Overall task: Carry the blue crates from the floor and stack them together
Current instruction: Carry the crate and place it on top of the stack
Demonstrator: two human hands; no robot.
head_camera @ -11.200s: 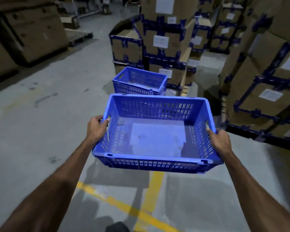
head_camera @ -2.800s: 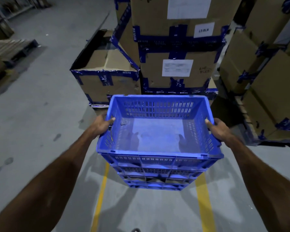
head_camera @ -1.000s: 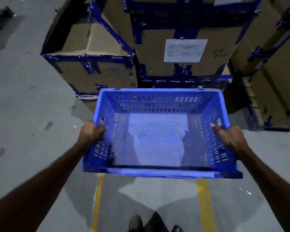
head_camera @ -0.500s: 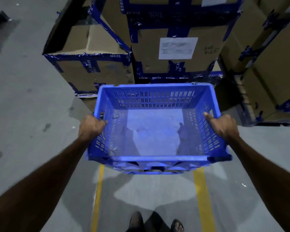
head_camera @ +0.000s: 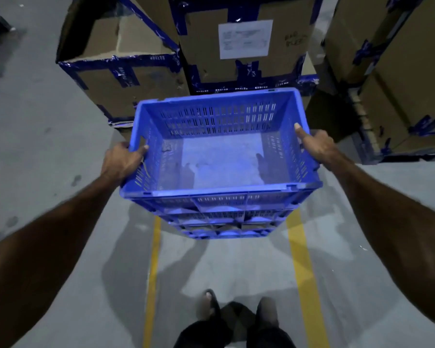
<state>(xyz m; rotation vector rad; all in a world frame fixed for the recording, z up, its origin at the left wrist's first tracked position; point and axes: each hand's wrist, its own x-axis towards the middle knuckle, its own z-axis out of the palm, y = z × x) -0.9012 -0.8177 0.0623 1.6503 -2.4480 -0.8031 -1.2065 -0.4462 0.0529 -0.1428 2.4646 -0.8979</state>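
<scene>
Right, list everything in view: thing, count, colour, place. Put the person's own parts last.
top blue crate: one, blue, empty, centre, held by its two short sides above the stack
stack of blue crates: count unclear, blue, on the floor under the top crate
cardboard boxes: several, brown with blue tape, behind and to the right of the crates
paper label: one, white, on the middle box
yellow lines: two, on the floor
floor: grey concrete
left hand: gripping the crate's left rim
right hand: gripping the crate's right rim
feet: two, in dark footwear, bottom centre
</scene>
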